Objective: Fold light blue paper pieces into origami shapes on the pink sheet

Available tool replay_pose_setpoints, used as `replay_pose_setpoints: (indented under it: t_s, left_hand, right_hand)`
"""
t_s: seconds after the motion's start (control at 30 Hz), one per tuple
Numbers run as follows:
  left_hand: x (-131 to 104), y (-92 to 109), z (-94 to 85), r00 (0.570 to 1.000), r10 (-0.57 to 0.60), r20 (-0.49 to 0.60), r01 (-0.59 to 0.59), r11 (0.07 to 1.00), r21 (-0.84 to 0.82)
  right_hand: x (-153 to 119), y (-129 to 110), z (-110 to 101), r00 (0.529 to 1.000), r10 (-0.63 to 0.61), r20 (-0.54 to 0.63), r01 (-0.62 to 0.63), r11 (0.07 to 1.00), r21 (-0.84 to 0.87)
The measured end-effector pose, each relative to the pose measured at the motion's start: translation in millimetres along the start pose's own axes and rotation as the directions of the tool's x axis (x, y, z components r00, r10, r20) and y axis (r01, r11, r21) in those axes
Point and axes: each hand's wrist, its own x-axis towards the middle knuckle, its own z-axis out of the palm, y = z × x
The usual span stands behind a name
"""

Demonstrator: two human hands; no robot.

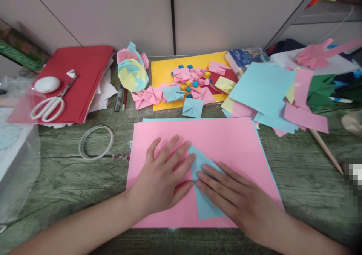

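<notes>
A folded piece of light blue paper (202, 202) lies on a large pink sheet (226, 138). My right hand (234, 194) rests flat across it, its fingers stretched out and covering much of its right side. At the paper's left edge is my left hand (166, 172), fingers spread over the pink sheet and fingertips at or near the fold. Another blue sheet shows as a thin strip under the pink one. Neither hand grasps anything.
Behind the sheets are folded paper pieces (192, 108) on a yellow board (160, 74). To the left are a tape roll (82, 143) and white scissors (56, 109) on red paper (82, 62). Loose blue sheets (263, 85) and a wooden stick (325, 149) lie right.
</notes>
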Motion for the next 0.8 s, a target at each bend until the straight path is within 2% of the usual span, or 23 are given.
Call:
replay_pose_setpoints:
  t_s: [0.53, 0.8]
  left_hand:
    - [-1.6, 3.8, -2.7, 0.999, -0.041, 0.024, 0.040, 0.999, 0.010]
    - [-2.8, 3.9, -1.7, 0.999, -0.015, 0.047, 0.012, 0.999, 0.053]
  right_hand:
    - [-0.2, -1.6, 0.7, 1.000, -0.002, 0.023, 0.003, 1.000, -0.023]
    - [0.0, -1.9, 2.5, 1.000, -0.001, 0.012, 0.001, 0.999, -0.032]
